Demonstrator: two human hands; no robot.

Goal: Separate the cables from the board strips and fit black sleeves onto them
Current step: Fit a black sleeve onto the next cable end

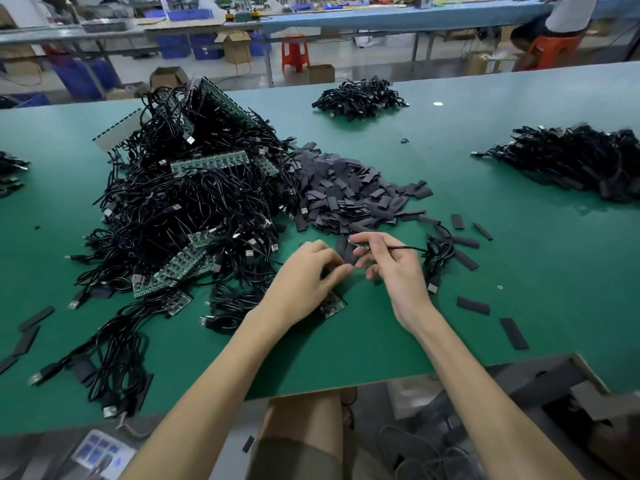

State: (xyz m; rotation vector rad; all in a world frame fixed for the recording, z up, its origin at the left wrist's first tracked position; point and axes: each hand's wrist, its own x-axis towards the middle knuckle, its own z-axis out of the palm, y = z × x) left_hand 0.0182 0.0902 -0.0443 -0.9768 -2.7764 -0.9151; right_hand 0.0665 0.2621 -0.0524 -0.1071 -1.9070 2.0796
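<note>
- Right hand (398,268): thumb and forefinger pinch the small board end of one cable (408,248), just in front of the sleeve pile (346,192). The other fingers are loosely curled.
- Left hand (304,271): also in front of the pile, just left of the right hand, fingers curled toward it. Can't tell whether it has a sleeve pinched, since the fingertips hide it.
- Board strip (334,304): lies under the left hand, on the near side of the pile. Probably the one being worked.
- Risk: the pinch sits right on the tiny end piece. Push a sleeve on skewed and the joint likely bends or snaps.
- Risk: the sleeves look flat. If the mouth isn't opened first, the board corner could catch and tear it.
- Risk: the cable's slack is coiled to the front-right of the pile, with the USB plug (433,287) trailing. A sharp pull could drag the loose sleeves (472,304) toward the table (346,348) edge.
- Risk: the tangled heap (194,209) butts against the pile's left side. Tugging out the next strip may hook other leads and sweep sleeves into the tangle.
</note>
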